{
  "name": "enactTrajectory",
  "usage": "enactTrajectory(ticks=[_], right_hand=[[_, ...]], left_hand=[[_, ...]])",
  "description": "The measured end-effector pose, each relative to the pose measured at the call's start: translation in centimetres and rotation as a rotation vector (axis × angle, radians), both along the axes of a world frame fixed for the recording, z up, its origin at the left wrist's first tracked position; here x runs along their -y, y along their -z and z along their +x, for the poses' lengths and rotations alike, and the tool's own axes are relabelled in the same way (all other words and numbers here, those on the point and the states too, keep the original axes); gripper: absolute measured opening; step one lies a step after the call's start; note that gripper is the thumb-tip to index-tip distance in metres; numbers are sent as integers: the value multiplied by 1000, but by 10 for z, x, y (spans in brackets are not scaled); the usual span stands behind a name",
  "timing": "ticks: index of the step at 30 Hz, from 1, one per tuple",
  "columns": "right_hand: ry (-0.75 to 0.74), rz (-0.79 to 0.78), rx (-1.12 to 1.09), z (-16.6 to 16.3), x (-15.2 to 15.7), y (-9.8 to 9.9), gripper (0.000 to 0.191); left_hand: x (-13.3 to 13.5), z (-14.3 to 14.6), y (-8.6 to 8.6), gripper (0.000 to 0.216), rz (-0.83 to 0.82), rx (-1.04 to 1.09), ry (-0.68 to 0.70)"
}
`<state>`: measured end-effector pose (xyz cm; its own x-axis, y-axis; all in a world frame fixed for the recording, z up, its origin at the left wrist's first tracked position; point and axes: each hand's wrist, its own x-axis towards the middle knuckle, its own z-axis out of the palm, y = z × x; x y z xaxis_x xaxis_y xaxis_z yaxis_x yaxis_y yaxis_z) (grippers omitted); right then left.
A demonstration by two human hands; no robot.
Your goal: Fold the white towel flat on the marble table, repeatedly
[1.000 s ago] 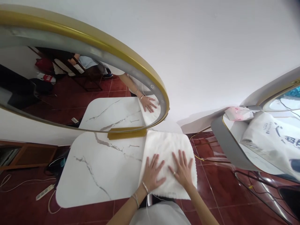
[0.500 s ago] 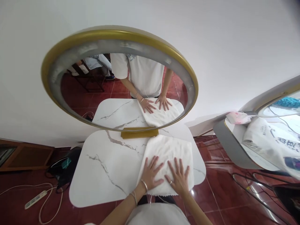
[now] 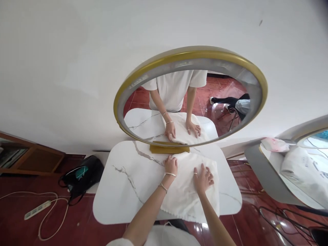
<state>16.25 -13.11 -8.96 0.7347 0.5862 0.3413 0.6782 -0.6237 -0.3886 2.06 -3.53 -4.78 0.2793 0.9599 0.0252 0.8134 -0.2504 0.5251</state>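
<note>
A white cloth [image 3: 187, 198] with a scalloped near edge lies flat over the right half of the white marbled table [image 3: 115, 201]. My left hand [image 3: 171, 166] is at the cloth's far left edge, its fingers closed on the fabric there; the fingertips are partly hidden. On the right part of the cloth rests my right hand [image 3: 203, 177], fingers apart and slightly bent, a ring on one of them. Both hands and the cloth also appear in the oval mirror [image 3: 191, 56] at the table's back.
Left of the table sits a black bag [image 3: 85, 176], with a power strip [image 3: 37, 210] and its cable on the red tiled floor. A wooden cabinet [image 3: 33, 157] stands by the wall. A second table [image 3: 266, 174] at right holds more white fabric [image 3: 302, 167].
My left hand has moved from lying flat to the cloth's far left edge and closed there. My right hand's fingers have bent. The view has turned left.
</note>
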Motion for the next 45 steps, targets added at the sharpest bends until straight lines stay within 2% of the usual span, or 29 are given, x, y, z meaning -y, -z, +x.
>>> enactTrajectory(ticks=[2,4,5,9,10,12,14,15,19,24,28,33,41,45], right_hand=[[30,-33,-7,-12,-1,-2,62],[9,-67,-14,-29,-2,-6,63],[-26,-76,-14,-39,-4,-7,63],[-286,-92,26,-87,-25,-9,62],[-358,-99,41,-98,-32,-8,61],[-463,-110,64,-117,-45,-4,57],[-505,-110,77,-129,-55,0,55],[-511,-105,83,-133,-57,2,54],[-577,-92,119,-140,-61,4,56],[-706,-95,169,-160,-70,-1,60],[-795,-67,166,-185,-89,-3,61],[-894,-69,171,-218,-125,0,54],[-933,-226,89,-267,-199,-2,52],[-1093,-266,79,-284,-200,-9,55]], left_hand=[[-12,-1,-4,30,13,28,29],[-14,-15,-5,31,43,51,34],[-12,-25,-4,34,63,52,16],[-1,-63,12,48,219,-53,-199],[1,-69,18,50,269,-81,-185],[5,-78,28,52,331,-113,-35],[7,-85,35,54,342,-127,106],[7,-87,37,54,336,-135,126],[4,-101,37,55,301,-142,96],[-6,-130,35,61,264,-133,-25],[-21,-158,36,60,249,-139,-84],[-52,-195,33,54,219,-184,-126],[-116,-250,21,49,177,-227,-165],[-120,-275,20,47,148,-247,-235]])
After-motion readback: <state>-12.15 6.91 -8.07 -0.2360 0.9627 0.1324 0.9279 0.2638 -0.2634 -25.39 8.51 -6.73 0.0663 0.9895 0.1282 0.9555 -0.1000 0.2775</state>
